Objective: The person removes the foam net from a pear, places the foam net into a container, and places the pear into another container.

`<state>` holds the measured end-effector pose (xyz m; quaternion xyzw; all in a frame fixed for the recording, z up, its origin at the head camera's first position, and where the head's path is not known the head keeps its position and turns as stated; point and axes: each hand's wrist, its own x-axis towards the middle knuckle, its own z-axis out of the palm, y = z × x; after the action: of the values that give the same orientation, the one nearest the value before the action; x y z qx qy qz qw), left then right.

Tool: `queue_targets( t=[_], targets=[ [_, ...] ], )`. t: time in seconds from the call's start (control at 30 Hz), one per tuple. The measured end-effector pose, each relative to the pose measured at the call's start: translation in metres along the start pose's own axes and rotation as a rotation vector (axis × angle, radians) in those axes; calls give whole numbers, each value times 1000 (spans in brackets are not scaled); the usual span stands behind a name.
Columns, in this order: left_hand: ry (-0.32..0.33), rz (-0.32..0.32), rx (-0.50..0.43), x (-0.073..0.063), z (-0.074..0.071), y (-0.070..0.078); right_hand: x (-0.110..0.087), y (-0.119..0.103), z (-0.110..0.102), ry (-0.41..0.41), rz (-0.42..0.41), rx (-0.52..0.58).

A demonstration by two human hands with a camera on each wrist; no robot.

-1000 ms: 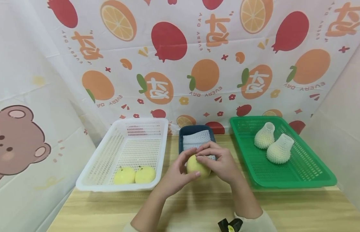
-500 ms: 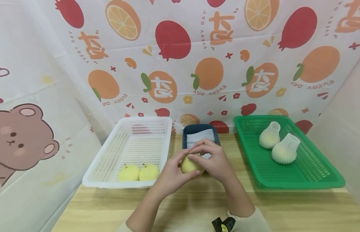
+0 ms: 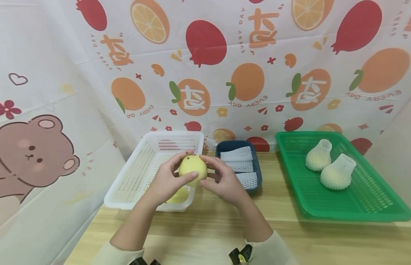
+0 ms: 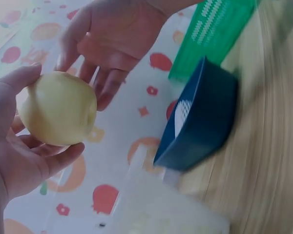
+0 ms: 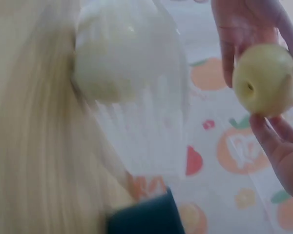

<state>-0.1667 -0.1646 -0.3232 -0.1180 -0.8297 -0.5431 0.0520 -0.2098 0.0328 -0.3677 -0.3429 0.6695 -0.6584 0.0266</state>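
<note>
A round yellow pear (image 3: pixel 193 168), stem upward, is raised above the table between both hands. My left hand (image 3: pixel 167 180) grips it with the thumb across its near side and fingers around the other; the left wrist view shows this grip on the pear (image 4: pixel 58 108). My right hand (image 3: pixel 226 180) is at the pear's right side, its fingers loosely bent and fingertips at or against the skin. More yellow pears (image 3: pixel 179 195) lie in the white basket (image 3: pixel 188 209), partly hidden by the left arm. White foam nets (image 3: pixel 247 181) lie in a navy tray (image 3: pixel 258 176).
On the right, a green basket (image 3: pixel 354 214) holds two pears in foam nets (image 3: pixel 337 173). The wooden table (image 3: pixel 205 239) runs beneath everything. A fruit-print cloth (image 3: pixel 222 110) hangs close behind the baskets. The right wrist view is partly blurred.
Both hands have moved left with the pear, from before the navy tray toward the white basket. The right hand's fingers have come off the pear's top to its side. The camera has turned left.
</note>
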Motion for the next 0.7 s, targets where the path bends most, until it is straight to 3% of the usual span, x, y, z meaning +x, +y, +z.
queue_targets(
  t=[0.2,0.33,0.5,0.7],
  targets=[
    [-39,-26,146,4,-18,1,9,9,27,152,-48,-11],
    [-43,-49,254,10,-30,-1,11,15,40,168,-95,-74],
    [-10,-98,375,18,-59,-14,8,23,51,73,-36,-276],
    [34,-174,541,20,-99,-43,2,33,65,-177,-23,-660]
  ],
)
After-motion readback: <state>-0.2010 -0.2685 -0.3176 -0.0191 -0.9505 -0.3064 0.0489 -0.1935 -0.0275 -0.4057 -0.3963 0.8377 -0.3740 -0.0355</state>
